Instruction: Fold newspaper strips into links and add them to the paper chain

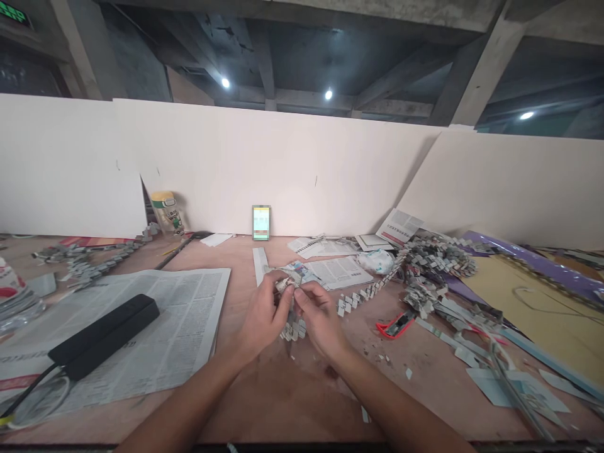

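while both hands meet over the middle of the table (283, 390), the left hand (262, 318) and right hand (321, 321) pinch the top of a woven newspaper strip (293, 327), whose folded links hang down between the palms. just beyond lie cut newspaper pieces (340, 270). right of them sit a red cutter (395, 325) and a heap of woven chains (434, 264). left, a black box (104, 335) rests on a newspaper sheet (189, 314); a phone (261, 223) leans against the wall.

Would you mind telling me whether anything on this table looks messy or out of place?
Small paper scraps lie scattered on the table right of both hands, near the red cutter. Cut strips sprawl beside it. Nothing looks damaged.
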`<state>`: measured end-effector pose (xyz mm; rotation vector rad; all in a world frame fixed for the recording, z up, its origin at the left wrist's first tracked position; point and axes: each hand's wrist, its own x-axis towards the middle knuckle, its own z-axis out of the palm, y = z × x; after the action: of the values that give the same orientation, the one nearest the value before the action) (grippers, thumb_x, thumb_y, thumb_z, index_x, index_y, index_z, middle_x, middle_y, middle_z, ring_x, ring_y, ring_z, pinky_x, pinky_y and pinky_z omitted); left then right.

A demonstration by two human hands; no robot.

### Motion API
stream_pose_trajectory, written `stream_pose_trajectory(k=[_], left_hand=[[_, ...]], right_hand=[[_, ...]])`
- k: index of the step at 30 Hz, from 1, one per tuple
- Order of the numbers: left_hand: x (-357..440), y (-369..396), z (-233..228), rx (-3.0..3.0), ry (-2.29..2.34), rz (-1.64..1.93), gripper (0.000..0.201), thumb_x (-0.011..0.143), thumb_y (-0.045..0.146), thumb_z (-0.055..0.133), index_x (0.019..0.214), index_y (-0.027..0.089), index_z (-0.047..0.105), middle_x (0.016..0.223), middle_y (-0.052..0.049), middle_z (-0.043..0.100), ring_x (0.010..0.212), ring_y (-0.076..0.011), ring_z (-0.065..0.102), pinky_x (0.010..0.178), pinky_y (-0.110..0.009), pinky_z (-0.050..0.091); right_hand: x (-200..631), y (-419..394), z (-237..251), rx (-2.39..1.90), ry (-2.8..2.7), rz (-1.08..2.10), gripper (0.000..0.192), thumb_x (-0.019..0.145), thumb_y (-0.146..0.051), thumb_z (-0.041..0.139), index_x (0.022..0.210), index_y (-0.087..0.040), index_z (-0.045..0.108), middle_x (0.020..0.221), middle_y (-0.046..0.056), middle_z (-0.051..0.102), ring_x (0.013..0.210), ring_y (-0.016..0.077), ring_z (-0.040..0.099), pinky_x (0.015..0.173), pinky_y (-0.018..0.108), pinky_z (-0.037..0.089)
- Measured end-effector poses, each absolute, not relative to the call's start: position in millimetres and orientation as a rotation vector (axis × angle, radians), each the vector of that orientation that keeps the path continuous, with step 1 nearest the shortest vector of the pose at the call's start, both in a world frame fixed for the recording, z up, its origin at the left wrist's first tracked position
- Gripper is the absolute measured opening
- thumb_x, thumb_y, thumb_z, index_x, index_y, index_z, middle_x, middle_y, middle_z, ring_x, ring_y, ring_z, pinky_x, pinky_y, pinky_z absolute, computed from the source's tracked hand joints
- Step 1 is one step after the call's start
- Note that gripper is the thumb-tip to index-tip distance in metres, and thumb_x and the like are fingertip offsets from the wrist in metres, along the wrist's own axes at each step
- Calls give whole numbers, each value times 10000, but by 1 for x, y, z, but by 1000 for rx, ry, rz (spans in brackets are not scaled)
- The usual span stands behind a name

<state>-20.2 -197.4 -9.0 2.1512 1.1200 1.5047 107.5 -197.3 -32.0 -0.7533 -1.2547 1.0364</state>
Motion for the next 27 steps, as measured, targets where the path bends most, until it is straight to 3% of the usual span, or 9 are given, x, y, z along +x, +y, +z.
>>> stream_pose_trajectory(k=[6, 20, 27], left_hand=[[-20, -203, 6, 2029, 1135, 1416, 157, 886, 271, 467, 1018, 185, 482, 937, -49, 596, 796, -163, 582, 661, -265, 457], [-29, -193, 10, 2282, 972, 1239, 240, 924, 249, 370, 1103, 190, 519, 1055, -66, 603, 946, -191, 561, 809, -297, 427], [-37, -189, 16, 2371, 892, 1125, 185, 907, 207, 378, 1024, 193, 520, 894, -30, 603, 787, -157, 554, 694, -262, 418]], right_hand=[[116, -201, -19, -852, -1435, 863, 188, 823, -347, 572, 750, -174, 574, 613, -32, 455, 573, 110, 396, 559, 247, 326], [121, -198, -20, -891, -1509, 895, 167, 819, -313, 560, 733, -171, 549, 638, -25, 451, 606, 117, 403, 582, 246, 336], [122, -200, -15, -913, -1579, 904, 147, 787, -283, 576, 711, -157, 563, 634, -17, 472, 609, 121, 421, 579, 246, 346]])
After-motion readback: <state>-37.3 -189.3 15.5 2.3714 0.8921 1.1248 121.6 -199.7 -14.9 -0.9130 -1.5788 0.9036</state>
